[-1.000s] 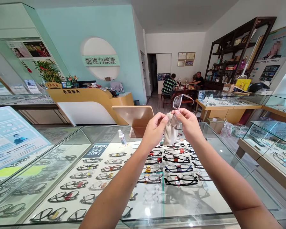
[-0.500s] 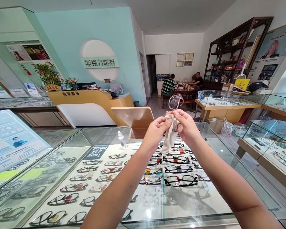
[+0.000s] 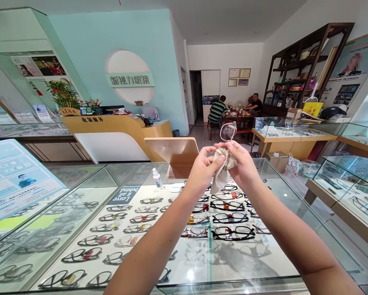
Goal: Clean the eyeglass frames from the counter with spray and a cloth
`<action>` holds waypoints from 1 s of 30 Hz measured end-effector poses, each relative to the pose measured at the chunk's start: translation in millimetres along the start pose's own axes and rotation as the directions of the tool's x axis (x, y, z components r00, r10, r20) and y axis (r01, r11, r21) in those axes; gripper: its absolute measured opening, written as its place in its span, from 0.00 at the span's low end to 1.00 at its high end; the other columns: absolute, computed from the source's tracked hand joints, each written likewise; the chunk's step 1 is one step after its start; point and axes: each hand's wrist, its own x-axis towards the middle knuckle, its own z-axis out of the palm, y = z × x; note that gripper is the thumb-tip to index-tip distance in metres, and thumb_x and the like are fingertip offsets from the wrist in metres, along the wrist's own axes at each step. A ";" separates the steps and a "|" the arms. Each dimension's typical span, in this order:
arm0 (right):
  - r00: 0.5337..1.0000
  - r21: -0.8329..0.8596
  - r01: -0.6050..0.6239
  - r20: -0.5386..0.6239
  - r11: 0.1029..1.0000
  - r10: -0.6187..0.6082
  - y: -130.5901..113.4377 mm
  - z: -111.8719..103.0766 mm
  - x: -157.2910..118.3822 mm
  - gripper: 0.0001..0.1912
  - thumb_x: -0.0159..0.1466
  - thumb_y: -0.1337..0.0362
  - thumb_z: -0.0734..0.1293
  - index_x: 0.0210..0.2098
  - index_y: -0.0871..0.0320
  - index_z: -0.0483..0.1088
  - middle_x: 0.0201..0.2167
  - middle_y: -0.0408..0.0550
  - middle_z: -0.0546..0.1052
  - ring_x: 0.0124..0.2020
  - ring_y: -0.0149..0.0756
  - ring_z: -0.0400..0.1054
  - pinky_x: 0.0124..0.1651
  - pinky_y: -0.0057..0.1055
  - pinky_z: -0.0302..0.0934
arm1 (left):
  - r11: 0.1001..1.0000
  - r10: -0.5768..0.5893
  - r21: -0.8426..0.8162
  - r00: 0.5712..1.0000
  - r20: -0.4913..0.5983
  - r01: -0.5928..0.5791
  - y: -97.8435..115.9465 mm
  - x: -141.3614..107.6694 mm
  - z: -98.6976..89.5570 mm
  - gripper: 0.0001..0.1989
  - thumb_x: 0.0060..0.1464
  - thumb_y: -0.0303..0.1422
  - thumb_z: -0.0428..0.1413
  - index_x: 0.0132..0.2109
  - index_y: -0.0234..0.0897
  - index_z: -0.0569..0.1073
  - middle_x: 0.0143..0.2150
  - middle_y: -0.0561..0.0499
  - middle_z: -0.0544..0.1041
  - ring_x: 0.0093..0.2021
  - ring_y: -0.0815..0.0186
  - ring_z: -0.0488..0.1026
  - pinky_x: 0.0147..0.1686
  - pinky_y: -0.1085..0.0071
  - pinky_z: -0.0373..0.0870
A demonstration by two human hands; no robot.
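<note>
Above the glass counter, my two hands are close together around a pair of eyeglasses (image 3: pixel 228 132). One lens stands up over my fingers, and it looks speckled with droplets or marks. My left hand (image 3: pixel 209 164) is closed on a beige cleaning cloth (image 3: pixel 220 180), which is folded over the lower part of the glasses and hangs down. My right hand (image 3: pixel 239 160) pinches the glasses near the middle of the frame, its fingers also against the cloth. The lower lens is mostly hidden by cloth and fingers.
Below my arms, a glass display case (image 3: pixel 110 168) holds rows of eyeglass frames (image 3: pixel 233 232). A small white bottle (image 3: pixel 157 178) stands on it beside a tilted wooden board (image 3: pixel 174 149). A blue-white sign (image 3: pixel 18 180) is at left. Two people (image 3: pixel 218 111) sit at a far table.
The upright lens has turned to face me more squarely. The cloth is spread wider under my right fingers, and my hands have shifted slightly. The camera view has moved a little.
</note>
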 end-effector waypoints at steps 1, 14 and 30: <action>1.000 0.005 0.009 -0.007 1.000 -0.008 -0.2 0.9 -0.6 0.15 0.57 0.54 0.83 0.34 0.54 0.80 0.41 0.44 0.85 0.33 0.29 0.73 0.36 0.24 0.72 | 1.000 0.015 -0.001 1.000 -0.019 -0.015 0.1 -0.6 0.9 0.34 0.50 0.47 0.76 0.52 0.40 0.66 0.35 0.52 0.84 0.26 0.69 0.76 0.30 0.74 0.69; 1.000 -0.001 0.007 -0.018 1.000 -0.007 -0.7 -0.1 -1.5 0.14 0.59 0.54 0.82 0.35 0.54 0.79 0.40 0.44 0.82 0.33 0.29 0.71 0.35 0.24 0.68 | 0.997 0.056 0.046 0.998 -0.004 -0.056 -2.3 -3.1 4.3 0.33 0.55 0.47 0.74 0.59 0.38 0.71 0.36 0.51 0.84 0.32 0.66 0.78 0.34 0.72 0.70; 0.998 -0.026 0.066 0.003 0.997 -0.066 2.0 12.4 -14.1 0.12 0.66 0.53 0.77 0.35 0.51 0.75 0.39 0.44 0.85 0.37 0.38 0.78 0.44 0.36 0.71 | 0.988 0.074 0.122 0.983 0.171 -0.096 -7.0 -6.8 2.7 0.30 0.60 0.55 0.67 0.57 0.36 0.78 0.45 0.46 0.81 0.44 0.63 0.77 0.45 0.70 0.73</action>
